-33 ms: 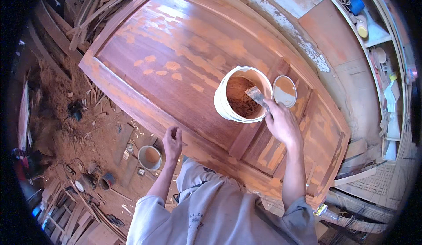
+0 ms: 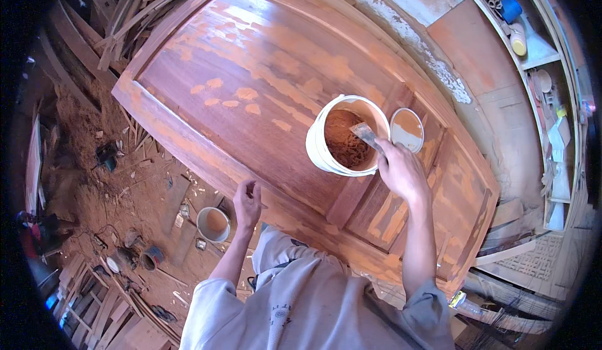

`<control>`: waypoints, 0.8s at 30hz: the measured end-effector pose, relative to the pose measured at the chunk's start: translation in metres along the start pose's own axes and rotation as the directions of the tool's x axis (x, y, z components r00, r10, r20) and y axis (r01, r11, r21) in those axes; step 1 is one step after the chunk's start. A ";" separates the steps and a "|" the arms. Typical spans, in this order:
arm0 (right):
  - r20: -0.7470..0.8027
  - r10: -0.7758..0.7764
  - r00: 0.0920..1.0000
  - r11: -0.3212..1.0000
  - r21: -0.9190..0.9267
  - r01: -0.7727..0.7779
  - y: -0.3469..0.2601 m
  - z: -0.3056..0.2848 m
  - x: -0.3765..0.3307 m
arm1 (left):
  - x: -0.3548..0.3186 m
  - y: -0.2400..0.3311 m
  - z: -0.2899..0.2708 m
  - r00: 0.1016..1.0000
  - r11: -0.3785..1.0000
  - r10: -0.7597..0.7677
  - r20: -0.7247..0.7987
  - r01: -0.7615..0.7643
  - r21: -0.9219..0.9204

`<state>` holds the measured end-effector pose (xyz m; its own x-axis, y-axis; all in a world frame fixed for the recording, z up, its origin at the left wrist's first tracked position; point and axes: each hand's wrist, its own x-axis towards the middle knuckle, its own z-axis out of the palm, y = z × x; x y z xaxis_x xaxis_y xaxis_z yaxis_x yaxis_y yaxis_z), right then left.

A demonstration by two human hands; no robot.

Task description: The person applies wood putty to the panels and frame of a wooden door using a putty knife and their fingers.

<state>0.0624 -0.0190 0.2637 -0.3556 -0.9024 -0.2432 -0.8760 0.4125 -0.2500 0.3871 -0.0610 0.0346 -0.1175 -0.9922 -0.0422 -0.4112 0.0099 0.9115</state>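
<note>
R hand (image 2: 401, 168) grips a putty knife (image 2: 364, 134) by the handle, fingers closed round it, arm over the R part of the door panel (image 2: 263, 155). Blade points down & left inside a white bucket (image 2: 318, 152), over reddish-brown paste (image 2: 342, 130); can't tell if the tip touches it. Bucket stands on the panel, approx. midway btwn near & far long edges, closer to the R end than the L end. Round lid (image 2: 411, 138) lies just beside it on the far-edge side, partly smeared w/ orange-brown.

L hand (image 2: 246, 204) is at the panel's near long edge, left of the person's body, well apart from the bucket, fingers curled in a narrow grip; can't tell if anything's in it.

Orange-brown filler patches (image 2: 246, 93) run across the panel: a cluster of small blobs toward the L end, longer streaks toward the far edge, more nr the R end.

On the floor (image 2: 150, 180), off the near edge, sits a small pail (image 2: 202, 225) w/ lt brown contents. Wood strips (image 2: 135, 11) pile past the L end. Shelving (image 2: 540, 58) w/ a blue container (image 2: 510, 8) is beyond the far edge.
</note>
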 end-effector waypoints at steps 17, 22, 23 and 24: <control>0.312 -0.006 0.950 0.997 -0.065 0.028 -0.017 0.029 0.085 | 0.000 -0.028 0.011 0.881 0.862 0.443 0.166 -0.470 0.190; 0.377 0.112 0.919 0.993 -0.011 -0.117 -0.002 -0.016 0.083 | 0.003 -0.025 0.013 0.857 0.843 0.464 0.224 -0.504 0.186; 0.298 0.101 0.949 0.994 -0.057 -0.088 -0.001 -0.014 0.088 | 0.002 -0.024 0.012 0.860 0.844 0.457 0.228 -0.500 0.194; 0.311 0.091 0.946 0.994 -0.080 -0.069 -0.002 -0.005 0.096 | 0.001 -0.025 0.012 0.862 0.844 0.450 0.233 -0.496 0.203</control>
<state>0.0286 -0.1067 0.2457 -0.3148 -0.7776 -0.5444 -0.8726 0.4627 -0.1563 0.3864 -0.0609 0.0074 -0.4973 -0.8217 0.2785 -0.4722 0.5256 0.7077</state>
